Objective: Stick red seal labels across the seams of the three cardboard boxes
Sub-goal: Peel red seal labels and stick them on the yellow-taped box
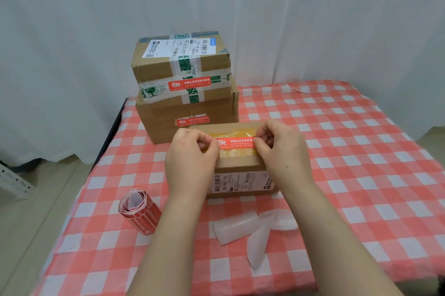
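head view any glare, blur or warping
Head view: soft even light, faint shadows; head view: mild sheen on the yellowish tape of the near box; head view: wide-angle bowing at the table edges, small print on the red seal label soft.

Recorded matt brown cardboard on all 3 boxes: near box (pixel 237 163), lower box (pixel 163 124), top box (pixel 154 72). Noted glossy yellowish plastic tape (pixel 231 153) on the near box, beneath a smooth red seal label (pixel 237 143) of slight sheen. Found shiny white-and-green tape (pixel 190 67) and a white paper shipping label (pixel 178 47) on the top box. Logged translucent, waxy backing strips (pixel 236 226), a glossy label roll (pixel 142 214) and a thin, creased checked tablecloth (pixel 349 151).
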